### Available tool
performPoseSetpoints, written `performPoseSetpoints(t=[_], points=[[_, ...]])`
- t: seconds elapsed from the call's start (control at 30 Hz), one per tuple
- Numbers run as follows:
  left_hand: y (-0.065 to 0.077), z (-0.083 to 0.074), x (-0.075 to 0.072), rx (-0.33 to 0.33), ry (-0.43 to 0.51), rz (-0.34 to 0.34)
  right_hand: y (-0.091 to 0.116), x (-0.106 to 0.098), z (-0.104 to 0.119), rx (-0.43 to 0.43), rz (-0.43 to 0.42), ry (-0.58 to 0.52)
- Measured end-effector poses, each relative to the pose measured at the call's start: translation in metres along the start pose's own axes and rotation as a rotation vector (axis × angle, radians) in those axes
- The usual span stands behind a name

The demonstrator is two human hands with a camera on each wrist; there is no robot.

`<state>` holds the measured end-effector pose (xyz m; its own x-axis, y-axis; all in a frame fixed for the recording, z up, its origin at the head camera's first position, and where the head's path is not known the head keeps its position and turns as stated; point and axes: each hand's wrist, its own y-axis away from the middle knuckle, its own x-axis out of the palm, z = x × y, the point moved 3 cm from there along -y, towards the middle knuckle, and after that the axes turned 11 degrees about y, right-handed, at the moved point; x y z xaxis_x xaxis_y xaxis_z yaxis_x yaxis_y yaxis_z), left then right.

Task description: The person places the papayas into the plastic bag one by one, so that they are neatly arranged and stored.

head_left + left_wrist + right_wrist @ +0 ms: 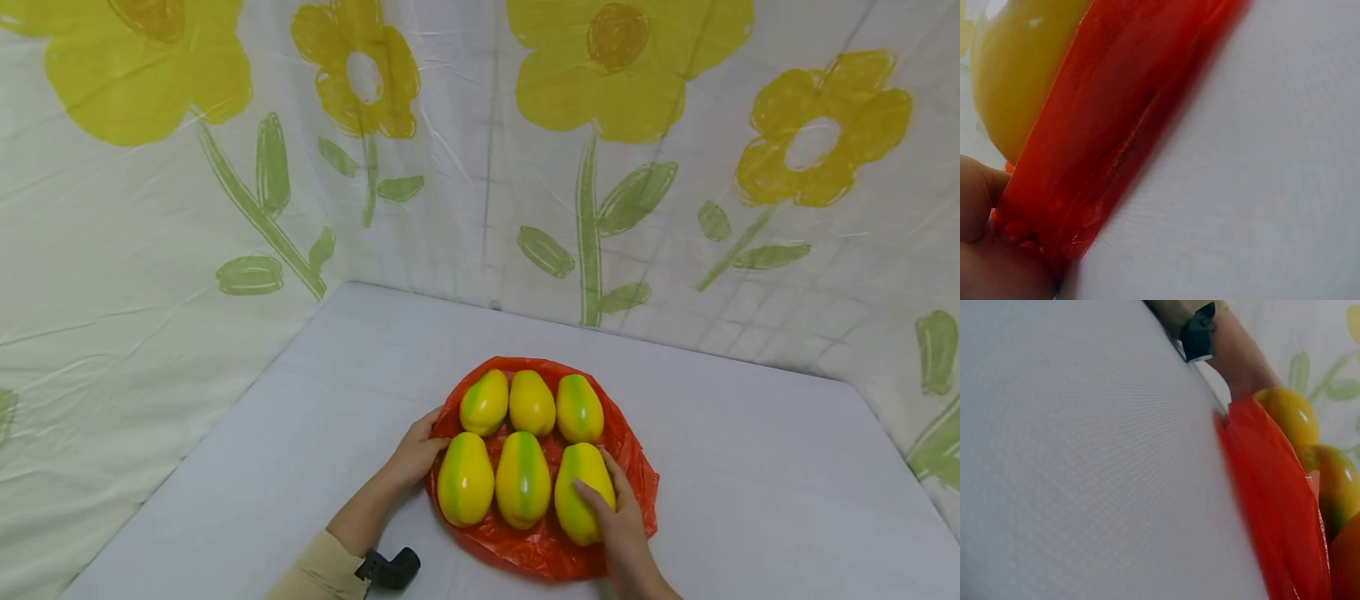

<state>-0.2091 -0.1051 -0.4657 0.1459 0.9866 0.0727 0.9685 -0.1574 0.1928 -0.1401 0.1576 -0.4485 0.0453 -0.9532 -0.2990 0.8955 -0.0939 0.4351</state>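
Note:
Several glossy yellow papayas with green stripes, among them the front middle papaya (523, 482), lie in two rows on a round, wrinkled red plastic bag (536, 565). Whether a tray sits under the plastic I cannot tell. At its left edge my left hand (415, 454) grips the plastic rim; the left wrist view shows thumb and fingers pinching the red plastic (1097, 125) below a papaya (1016, 81). My right hand (626, 521) holds the front right papaya (573, 500), thumb on top and fingers along its right side. The right wrist view shows the red plastic (1272, 500) but no right fingers.
A pale tablecloth (750, 467) covers the table around the red plastic. Behind and to the left hangs a white curtain (457, 167) printed with yellow flowers. A black strap with a small camera (393, 568) is on the left wrist, over a beige sleeve (322, 575).

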Motion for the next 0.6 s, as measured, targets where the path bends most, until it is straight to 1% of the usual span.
performPoseSetpoints(t=[0.1, 0.27, 0.6], points=[[0.0009, -0.0009, 0.0002, 0.003, -0.019, -0.003, 0.0004, 0.0013, -0.0003, 0.009, 0.012, -0.004], [0.0015, -0.0007, 0.0004, -0.003, -0.022, -0.012, 0.001, 0.0011, -0.0003, 0.021, 0.03, -0.007], [0.0035, -0.0038, 0.0018, -0.002, -0.003, -0.021, 0.0022, -0.0008, 0.0003, -0.006, 0.069, -0.019]])
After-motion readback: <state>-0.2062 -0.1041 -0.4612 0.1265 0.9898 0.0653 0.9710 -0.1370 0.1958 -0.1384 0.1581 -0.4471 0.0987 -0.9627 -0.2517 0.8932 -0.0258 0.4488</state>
